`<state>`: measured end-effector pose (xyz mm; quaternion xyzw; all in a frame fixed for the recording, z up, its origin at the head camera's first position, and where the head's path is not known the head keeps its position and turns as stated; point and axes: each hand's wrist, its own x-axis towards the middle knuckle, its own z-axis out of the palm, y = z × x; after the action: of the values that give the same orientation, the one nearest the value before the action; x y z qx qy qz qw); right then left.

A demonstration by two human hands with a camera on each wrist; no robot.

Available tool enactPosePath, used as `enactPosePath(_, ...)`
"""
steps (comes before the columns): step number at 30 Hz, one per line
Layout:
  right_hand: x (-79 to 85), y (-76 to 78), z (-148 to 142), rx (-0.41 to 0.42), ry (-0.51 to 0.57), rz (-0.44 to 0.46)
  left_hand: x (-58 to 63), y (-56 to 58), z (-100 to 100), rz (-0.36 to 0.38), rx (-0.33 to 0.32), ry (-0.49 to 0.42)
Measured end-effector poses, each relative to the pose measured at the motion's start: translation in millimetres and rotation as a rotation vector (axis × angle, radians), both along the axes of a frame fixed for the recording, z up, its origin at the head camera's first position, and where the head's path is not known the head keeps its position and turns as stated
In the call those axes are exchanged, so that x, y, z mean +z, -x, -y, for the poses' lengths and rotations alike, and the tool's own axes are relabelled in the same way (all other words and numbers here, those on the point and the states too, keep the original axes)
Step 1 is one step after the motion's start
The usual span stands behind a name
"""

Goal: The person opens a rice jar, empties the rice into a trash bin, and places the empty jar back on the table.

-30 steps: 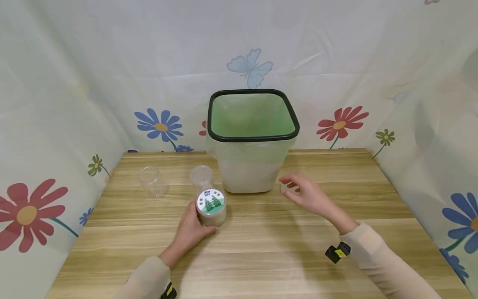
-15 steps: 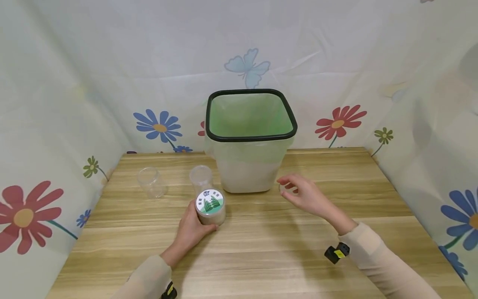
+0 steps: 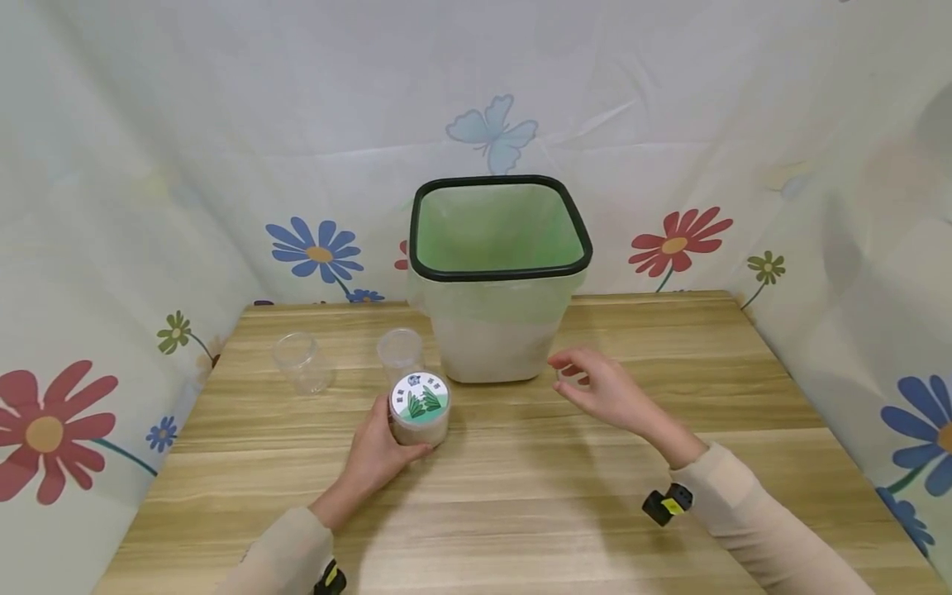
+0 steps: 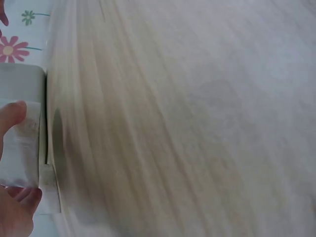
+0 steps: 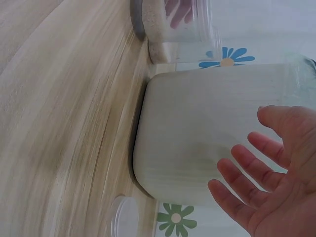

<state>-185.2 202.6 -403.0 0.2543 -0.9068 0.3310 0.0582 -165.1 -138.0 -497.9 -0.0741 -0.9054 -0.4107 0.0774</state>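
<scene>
My left hand [image 3: 377, 450] grips a clear jar [image 3: 421, 430] by its side, with thumb and fingers around it. A round label with green leaves covers its top. In the right wrist view, the jar [image 5: 173, 22] looks pale at its lower end. To the right of the bin, my right hand [image 3: 606, 392] hovers over the table with spread, slightly bent fingers and holds nothing. In the right wrist view, the right hand [image 5: 276, 173] is in front of the bin wall, and a round whitish lid [image 5: 126, 217] lies on the table.
A pale green bin [image 3: 494, 347] with a black rim stands at the table's back. Left of it are two clear containers [image 3: 400, 351], the nearer one partly behind the jar, the other [image 3: 303, 364] farther left. Flowered cloth surrounds the wooden table [image 3: 506, 512] on three sides.
The head view has shifted very slightly. The left hand keeps its grip on the jar, whose top appears turned a little. My right hand stays almost in place.
</scene>
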Motion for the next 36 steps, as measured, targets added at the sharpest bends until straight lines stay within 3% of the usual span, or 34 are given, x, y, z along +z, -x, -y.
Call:
enactPosePath(7, -1.7, -1.6, 6.1, 0.02, 0.005, 0.015, 6.1, -2.9, -4.2, 0.008, -0.036, -0.033)
enactPosePath(17, -3.1, -5.8, 11.9, 0.033, -0.015, 0.019, 12.4, -6.7, -15.3, -0.023, -0.09, -0.012)
enactPosePath(36, -7.1, -9.2, 27.9, 0.101, -0.022, 0.079, 20.9, -3.7, -31.3, -0.169, -0.211, 0.086)
